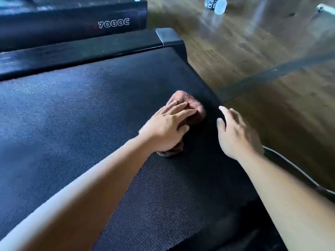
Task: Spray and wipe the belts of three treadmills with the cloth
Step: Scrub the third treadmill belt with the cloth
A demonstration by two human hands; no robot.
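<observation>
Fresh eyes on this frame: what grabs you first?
The left hand pressing a brown cloth flat on the black treadmill belt, centre frame. Beside it the right hand, open and empty, near the belt's right edge. Top left, a second machine marked 7000C.

Most of the brown cloth (190,104) lay hidden under the left hand (168,127); only its far end and a scrap near the wrist showed. The right hand (237,134) hid its own underside, so contact with the belt (90,109) could not be told. A bottle (215,4) was cropped by the top edge and blurred. The neighbouring treadmill (72,19) ran off the frame, with reddish lettering before "7000C" unreadable. The wooden floor (253,42) was motion-smeared.
</observation>
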